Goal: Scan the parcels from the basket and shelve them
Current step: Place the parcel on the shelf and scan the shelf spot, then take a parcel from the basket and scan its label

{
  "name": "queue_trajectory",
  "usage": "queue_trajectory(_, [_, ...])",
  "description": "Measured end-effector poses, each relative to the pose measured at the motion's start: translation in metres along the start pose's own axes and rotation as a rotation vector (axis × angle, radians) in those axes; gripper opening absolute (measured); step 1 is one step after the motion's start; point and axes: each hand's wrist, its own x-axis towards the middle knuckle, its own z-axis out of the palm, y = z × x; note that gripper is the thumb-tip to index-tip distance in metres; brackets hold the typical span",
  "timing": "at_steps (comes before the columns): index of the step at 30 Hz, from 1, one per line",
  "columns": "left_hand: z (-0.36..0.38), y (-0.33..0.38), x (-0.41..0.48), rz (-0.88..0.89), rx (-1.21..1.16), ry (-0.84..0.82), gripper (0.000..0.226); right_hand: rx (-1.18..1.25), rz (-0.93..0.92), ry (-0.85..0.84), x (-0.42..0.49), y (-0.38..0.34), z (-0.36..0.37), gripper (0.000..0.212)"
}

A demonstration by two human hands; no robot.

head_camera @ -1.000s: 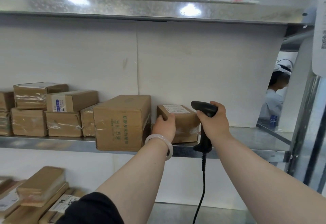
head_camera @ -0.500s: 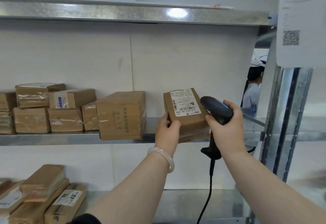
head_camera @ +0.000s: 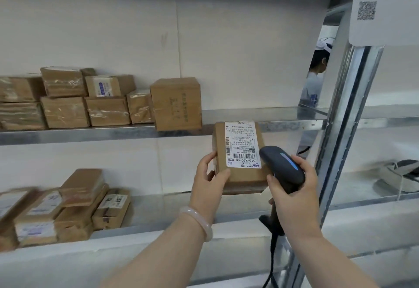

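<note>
Parcel (head_camera: pixel 246 177) clamped in my left hand (head_camera: pixel 207 183), label facing me, held off the front edge of the middle shelf (head_camera: pixel 90 134); right hand (head_camera: pixel 294 194) wraps the scanner (head_camera: pixel 283 167) beside it. Boxes (head_camera: pixel 106 111) fill its left end.

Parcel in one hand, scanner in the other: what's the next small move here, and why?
Probably aim the scanner at the label and trigger it. The left hand holds the parcel up, label facing the camera; the right hand grips the scanner right beside it, its head overlapping the label's corner.
</note>
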Motion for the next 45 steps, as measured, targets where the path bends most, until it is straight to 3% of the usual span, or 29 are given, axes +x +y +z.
queue_trajectory(9, [-0.084, -0.026, -0.044, -0.147, -0.046, 0.121, 0.079, 0.067, 0.075, -0.2, -0.054, 0.027, 0.05, 0.062])
queue_trajectory(13, [-0.116, -0.023, -0.066, -0.148, -0.061, 0.187, 0.07, 0.119, 0.053, -0.348, -0.07, 0.031, 0.078, 0.065])
queue_trajectory(20, [-0.17, -0.02, -0.097, -0.147, -0.144, 0.464, 0.061, 0.219, 0.087, -0.558, -0.105, 0.033, 0.133, 0.062])
queue_trajectory(24, [-0.211, -0.017, -0.118, -0.155, -0.109, 0.583, 0.065, 0.258, 0.078, -0.64, -0.129, 0.028, 0.169, 0.062])
queue_trajectory(33, [-0.331, 0.006, -0.161, -0.207, 0.06, 0.669, 0.077, 0.292, 0.056, -0.873, -0.189, 0.006, 0.276, 0.062])
queue_trajectory(45, [-0.508, 0.027, -0.243, -0.066, -0.024, 1.052, 0.075, 0.303, -0.129, -1.2, -0.313, -0.06, 0.403, 0.065])
